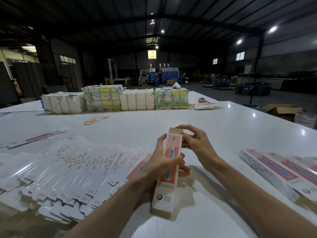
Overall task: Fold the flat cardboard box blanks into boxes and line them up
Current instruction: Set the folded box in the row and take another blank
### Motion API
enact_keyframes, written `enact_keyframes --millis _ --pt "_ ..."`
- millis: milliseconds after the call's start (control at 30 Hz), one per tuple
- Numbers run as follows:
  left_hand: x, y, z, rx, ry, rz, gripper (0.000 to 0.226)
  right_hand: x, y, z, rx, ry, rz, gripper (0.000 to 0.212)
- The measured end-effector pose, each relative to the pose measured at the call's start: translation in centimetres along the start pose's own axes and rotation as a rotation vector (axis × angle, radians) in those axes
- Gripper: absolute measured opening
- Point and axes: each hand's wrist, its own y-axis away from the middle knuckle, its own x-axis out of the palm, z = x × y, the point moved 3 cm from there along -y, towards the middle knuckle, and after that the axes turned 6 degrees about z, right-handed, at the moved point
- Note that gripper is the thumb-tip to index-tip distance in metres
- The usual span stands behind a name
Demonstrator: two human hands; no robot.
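Your left hand [161, 162] grips long pink-and-white cardboard box [169, 170] mid-length; right hand [193, 140] pinches its brown top flap [175, 130].

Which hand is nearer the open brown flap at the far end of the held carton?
Right. The right hand curls right at the open brown flap; the left hand grips the long pink-and-white cardboard carton around its middle, nearer the person.

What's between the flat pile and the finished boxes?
In the head view, the left hand and right hand grip one box there; white table lies around them.
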Motion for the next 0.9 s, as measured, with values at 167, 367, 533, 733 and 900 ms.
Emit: enact_keyframes --millis 167,367,533,733,900 --pt "0.1 0.1 -0.1 -0.007 0.000 -0.002 0.097 0.0 0.1 0.5 -0.050 0.048 0.008 0.022" --pt "0.0 0.3 -0.1 -0.004 -0.038 -0.038 0.098 0.5 -0.1 1.1 0.077 -0.175 0.085 0.027" --pt "0.3 0.3 -0.1 -0.003 -0.064 -0.012 0.095 -0.1 -0.2 1.1 0.173 -0.279 0.045 0.014" --pt "0.0 0.3 0.1 0.041 -0.059 -0.044 0.112 -0.5 -0.3 1.1 0.204 -0.293 0.046 0.017" --pt "0.2 0.4 -0.1 0.073 -0.028 -0.028 0.107 -0.5 -0.4 1.2 0.198 -0.306 0.088 0.017"
